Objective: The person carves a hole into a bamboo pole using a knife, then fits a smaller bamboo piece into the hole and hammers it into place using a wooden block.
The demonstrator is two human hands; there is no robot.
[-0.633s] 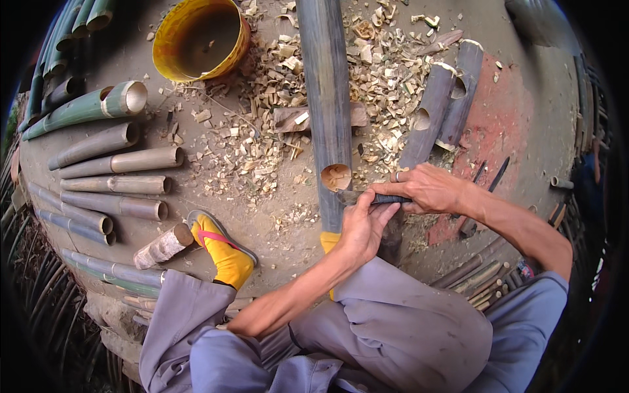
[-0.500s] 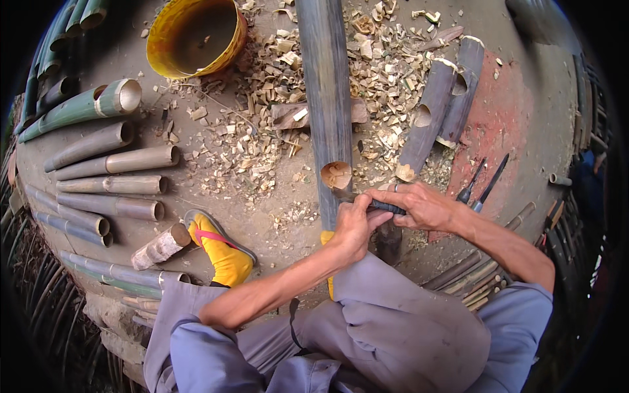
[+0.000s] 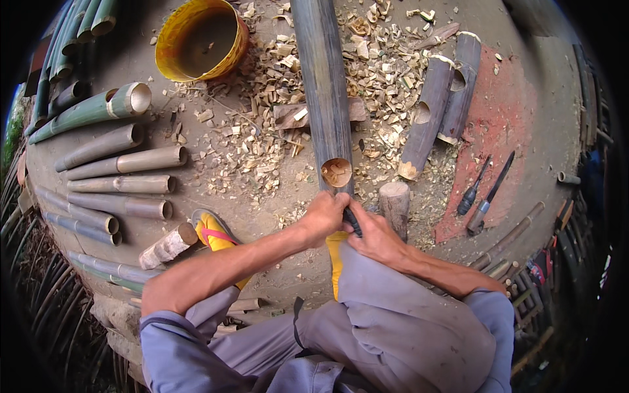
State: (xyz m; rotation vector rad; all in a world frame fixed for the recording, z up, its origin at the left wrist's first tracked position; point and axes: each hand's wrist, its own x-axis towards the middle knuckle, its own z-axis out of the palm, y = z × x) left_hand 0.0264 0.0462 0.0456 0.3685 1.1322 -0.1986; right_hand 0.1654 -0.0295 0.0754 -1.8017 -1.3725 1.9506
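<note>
A long dark bamboo pole [image 3: 321, 85] runs from the far edge toward me. A rounded hole [image 3: 337, 172] is cut in its upper side near my end, pale inside. Just below that hole, my left hand [image 3: 324, 213] is closed at the front of a black-handled carving tool [image 3: 354, 221]. My right hand [image 3: 377, 237] wraps the tool's handle from the right. The blade is hidden by my fingers and the pole. The pole's near end lies by my knee, above a yellow-covered foot.
Wood chips [image 3: 262, 141] litter the ground around a wooden crosspiece [image 3: 288, 116] under the pole. Left are a yellow bucket [image 3: 239, 49] and several bamboo lengths [image 3: 131, 160]. Right are two notched bamboo pieces [image 3: 426, 124], a short log [image 3: 394, 203], a knife [image 3: 499, 180] and a pointed tool [image 3: 469, 196].
My right hand has moved down and left, turning the tool's handle toward me. My left hand has shifted up and left beside the hole. The short log is now more exposed.
</note>
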